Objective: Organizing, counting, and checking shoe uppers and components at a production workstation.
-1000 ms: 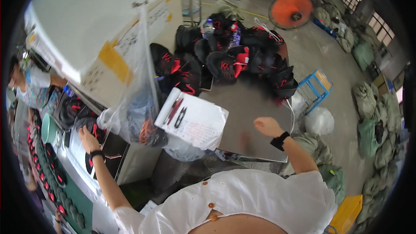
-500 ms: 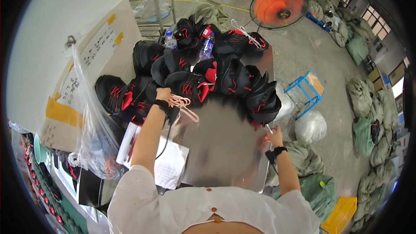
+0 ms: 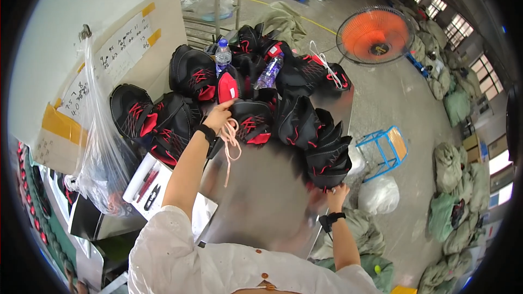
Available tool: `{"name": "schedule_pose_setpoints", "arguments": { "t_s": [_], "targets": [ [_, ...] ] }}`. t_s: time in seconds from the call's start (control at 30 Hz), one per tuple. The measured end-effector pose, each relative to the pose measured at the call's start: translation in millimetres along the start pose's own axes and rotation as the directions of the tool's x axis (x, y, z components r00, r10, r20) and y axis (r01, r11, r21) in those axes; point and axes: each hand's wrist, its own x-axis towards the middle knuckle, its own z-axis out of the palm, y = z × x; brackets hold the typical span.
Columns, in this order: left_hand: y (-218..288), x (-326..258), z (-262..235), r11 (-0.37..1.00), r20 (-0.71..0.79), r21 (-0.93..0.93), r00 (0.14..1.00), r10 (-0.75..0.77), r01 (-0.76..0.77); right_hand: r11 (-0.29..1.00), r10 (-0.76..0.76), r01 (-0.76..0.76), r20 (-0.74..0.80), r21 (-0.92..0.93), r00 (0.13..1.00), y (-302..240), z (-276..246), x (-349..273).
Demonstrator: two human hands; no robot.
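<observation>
My left hand (image 3: 219, 117) is closed around a bundle of peach shoelaces (image 3: 231, 137), their loose ends hanging over the metal tabletop. Its fingertips reach the black shoe uppers, beside one with a red tongue (image 3: 227, 86) and above another with red lacing (image 3: 251, 121). At the table's right edge my right hand (image 3: 339, 196) is closed, fingertips against the near end of a nested row of black uppers (image 3: 328, 158). Whatever those fingers pinch is hidden. More black and red uppers (image 3: 177, 114) lie to the left.
Two plastic bottles, one upright (image 3: 223, 57) and one leaning (image 3: 269, 72), stand among the uppers. Papers with pens (image 3: 147, 188) lie at left under a hanging plastic bag (image 3: 98, 147). Beyond the table are an orange fan (image 3: 375, 35), a blue-framed stool (image 3: 384, 152) and sacks (image 3: 449, 166).
My view has shifted. The left hand has moved in against the uppers with the peach laces, which now hang down. My right hand has come up against the near end of the row.
</observation>
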Motion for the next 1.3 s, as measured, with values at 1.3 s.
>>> {"name": "schedule_pose_setpoints", "arguments": {
  "t_s": [1.3],
  "targets": [
    [22, 15, -1, 0.722, 0.238, 0.662, 0.97, 0.05, -0.2, 0.844, -0.292, 0.369, -0.244, 0.389, 0.925, -198, -38, 34]
  ]
}}
